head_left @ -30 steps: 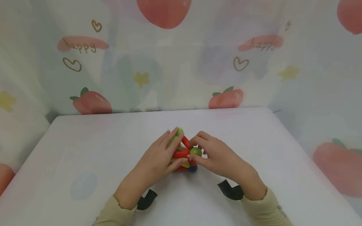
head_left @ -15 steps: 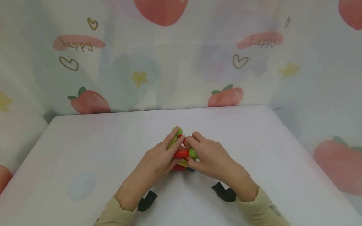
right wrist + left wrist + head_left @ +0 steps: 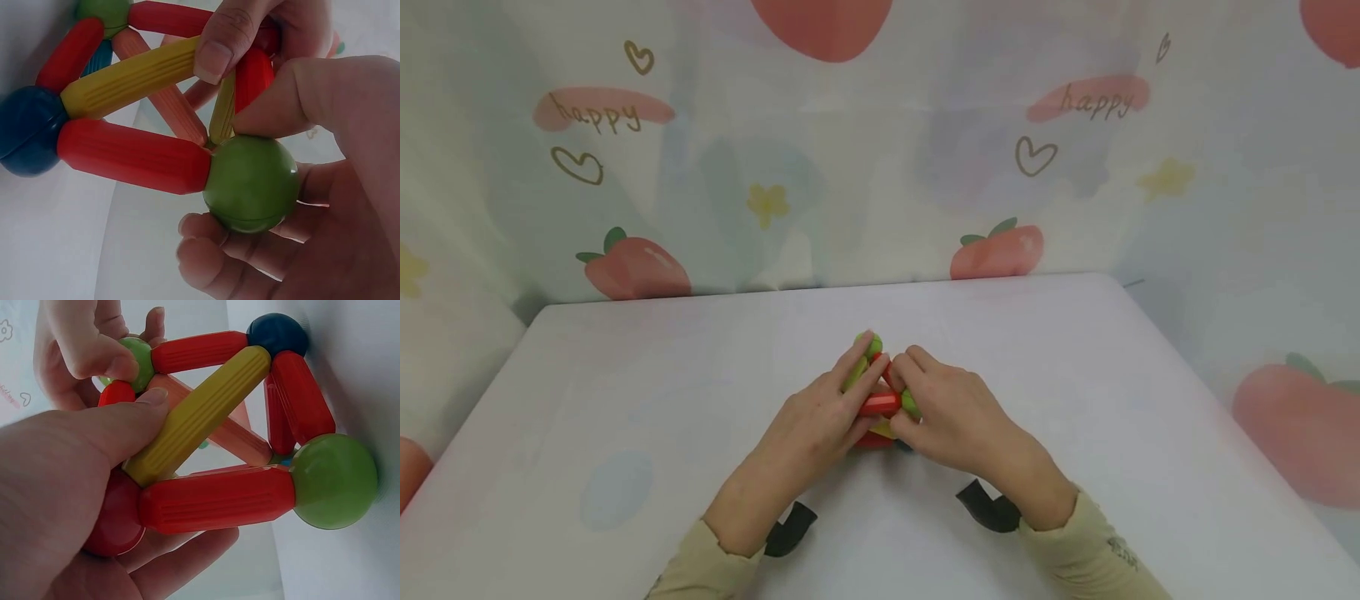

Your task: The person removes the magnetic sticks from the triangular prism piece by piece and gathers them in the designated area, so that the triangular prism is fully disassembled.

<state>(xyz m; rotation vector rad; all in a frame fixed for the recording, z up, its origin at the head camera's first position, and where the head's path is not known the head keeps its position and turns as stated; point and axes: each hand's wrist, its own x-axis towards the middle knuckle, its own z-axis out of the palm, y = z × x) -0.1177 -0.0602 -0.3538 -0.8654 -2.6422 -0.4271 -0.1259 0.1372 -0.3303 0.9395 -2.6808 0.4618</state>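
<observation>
A ball-and-stick building frame of red, yellow and orange rods (image 3: 203, 415) joined by coloured balls stands on the table between both hands. My left hand (image 3: 816, 417) holds it from the left, thumb along the yellow rod by a dark red ball (image 3: 115, 515) and fingers behind. With thumb and fingers, my right hand (image 3: 958, 412) pinches an upper green ball (image 3: 251, 183) where red rods meet. Below, a dark blue ball (image 3: 28, 134) and another green ball (image 3: 334, 481) sit at the bottom corners. The hands cover part of the frame in the head view.
The white table (image 3: 625, 375) ends at a back edge against a printed fabric wall (image 3: 887, 167). Fabric also rises at both sides. A black curved piece (image 3: 790, 529) shows beside the left wrist, and another black piece (image 3: 988, 507) beside the right.
My right hand has moved slightly left and its fingers have closed further over the upper green ball. The left hand keeps its hold, and the head view has shifted a little.
</observation>
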